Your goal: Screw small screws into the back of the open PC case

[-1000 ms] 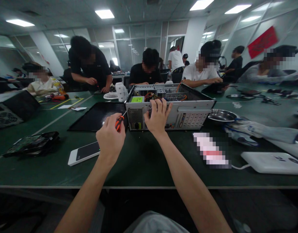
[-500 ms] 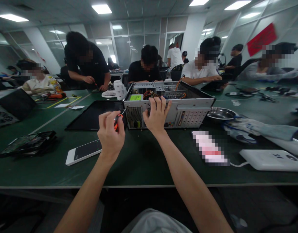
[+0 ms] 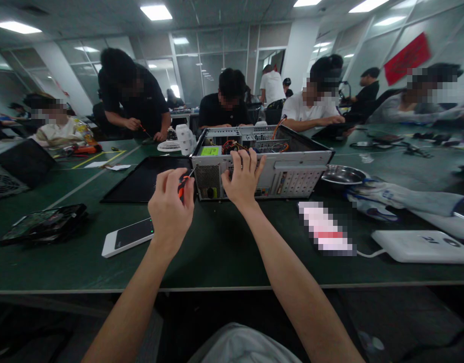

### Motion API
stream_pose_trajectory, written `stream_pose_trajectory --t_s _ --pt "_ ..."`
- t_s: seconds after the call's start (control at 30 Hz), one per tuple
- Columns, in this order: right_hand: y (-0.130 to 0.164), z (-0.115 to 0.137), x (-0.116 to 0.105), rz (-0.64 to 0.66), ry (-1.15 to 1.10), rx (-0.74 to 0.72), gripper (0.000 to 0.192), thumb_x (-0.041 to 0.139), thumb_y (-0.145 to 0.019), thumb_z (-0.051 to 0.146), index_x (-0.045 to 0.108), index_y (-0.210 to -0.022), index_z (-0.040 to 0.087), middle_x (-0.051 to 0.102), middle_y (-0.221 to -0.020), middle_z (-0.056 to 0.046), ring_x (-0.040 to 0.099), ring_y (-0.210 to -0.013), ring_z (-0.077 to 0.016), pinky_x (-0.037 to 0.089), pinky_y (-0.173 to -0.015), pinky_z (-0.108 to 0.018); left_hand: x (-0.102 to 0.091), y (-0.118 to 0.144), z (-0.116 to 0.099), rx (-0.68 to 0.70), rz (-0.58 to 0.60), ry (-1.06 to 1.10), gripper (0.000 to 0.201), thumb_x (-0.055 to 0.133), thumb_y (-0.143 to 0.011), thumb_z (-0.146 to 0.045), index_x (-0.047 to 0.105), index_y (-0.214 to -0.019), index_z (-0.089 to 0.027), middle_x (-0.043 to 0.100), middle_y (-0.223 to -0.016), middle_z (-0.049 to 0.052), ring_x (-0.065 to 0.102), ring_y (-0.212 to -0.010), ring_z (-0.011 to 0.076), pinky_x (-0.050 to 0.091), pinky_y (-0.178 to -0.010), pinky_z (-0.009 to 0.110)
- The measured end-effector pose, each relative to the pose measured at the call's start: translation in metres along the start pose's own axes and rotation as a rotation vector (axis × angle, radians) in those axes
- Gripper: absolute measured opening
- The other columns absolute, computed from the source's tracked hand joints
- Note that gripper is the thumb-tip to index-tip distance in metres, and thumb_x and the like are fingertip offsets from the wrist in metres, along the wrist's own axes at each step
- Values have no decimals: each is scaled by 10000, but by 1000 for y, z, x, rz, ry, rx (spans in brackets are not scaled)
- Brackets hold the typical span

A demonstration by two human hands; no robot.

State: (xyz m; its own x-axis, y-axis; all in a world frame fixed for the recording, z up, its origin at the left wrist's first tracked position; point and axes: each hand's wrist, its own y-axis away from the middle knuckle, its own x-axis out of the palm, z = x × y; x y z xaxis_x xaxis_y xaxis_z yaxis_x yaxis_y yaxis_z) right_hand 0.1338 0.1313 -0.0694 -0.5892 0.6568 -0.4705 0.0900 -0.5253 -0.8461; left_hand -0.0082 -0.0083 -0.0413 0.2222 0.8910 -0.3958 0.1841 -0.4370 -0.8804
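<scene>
An opened computer case [image 3: 307,160] lies on its side on the green table, its rear panel towards me and wires showing inside. My left hand [image 3: 171,204] is wrapped round the orange-and-black handle of a screwdriver [image 3: 181,188]. Its thin shaft points at the left edge of the rear panel, by the perforated power supply grille [image 3: 208,179]; whether the tip touches a screw I cannot make out. Resting against the panel's upper middle, my right hand [image 3: 242,180] has its fingers spread and holds nothing.
Left of the case lies a black side panel [image 3: 131,181], with a white device [image 3: 128,238] and stacked drives [image 3: 46,224] nearer. To the right are a metal bowl [image 3: 343,175], gloves [image 3: 409,199], a phone [image 3: 326,229] and a white power bank [image 3: 420,246]. Several people work across the table.
My left hand has turned slightly around the screwdriver handle and shifted a little left. My right hand stays on the case.
</scene>
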Motion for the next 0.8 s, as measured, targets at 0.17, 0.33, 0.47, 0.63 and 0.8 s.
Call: stream_pose_trajectory --t_s 0.17,0.33,0.47,0.63,0.8 --pt "0 0 -1 -11 7 -3 514 508 -894 256 564 -1397 167 556 -1453 -143 335 -1484 -338 56 -1269 -629 -2 -4 -3 43 17 23 232 493 -1006 -225 660 -1163 -190 688 -1110 90 661 -1004 198 532 -840 305" --pt "0 0 0 -13 15 -7 519 502 -895 256 557 -1405 174 552 -1460 -137 332 -1488 -336 53 -1266 -636 5 5 4 110 -31 8 240 541 -964 -173 686 -1153 -202 654 -1127 88 651 -973 183 530 -827 291" --pt "0 1 -1 19 1 1 536 502 -897 248 533 -1427 172 529 -1469 -149 302 -1498 -337 52 -1264 -645 7 8 7 108 -20 16 257 543 -946 -151 687 -1151 -210 642 -1096 82 638 -976 188 529 -871 313" --pt "0 0 -2 31 18 0 536 497 -902 252 529 -1430 165 514 -1478 -148 282 -1503 -345 61 -1263 -646 7 5 8 75 -41 84 240 576 -915 -134 696 -1109 -207 634 -1082 79 621 -978 196 528 -880 328" --pt "0 0 -1 32 5 1 539 504 -897 246 527 -1430 162 517 -1474 -152 278 -1502 -335 50 -1266 -635 9 7 12 44 -66 88 165 606 -901 -141 706 -1019 -199 645 -1013 65 625 -966 192 530 -872 325"
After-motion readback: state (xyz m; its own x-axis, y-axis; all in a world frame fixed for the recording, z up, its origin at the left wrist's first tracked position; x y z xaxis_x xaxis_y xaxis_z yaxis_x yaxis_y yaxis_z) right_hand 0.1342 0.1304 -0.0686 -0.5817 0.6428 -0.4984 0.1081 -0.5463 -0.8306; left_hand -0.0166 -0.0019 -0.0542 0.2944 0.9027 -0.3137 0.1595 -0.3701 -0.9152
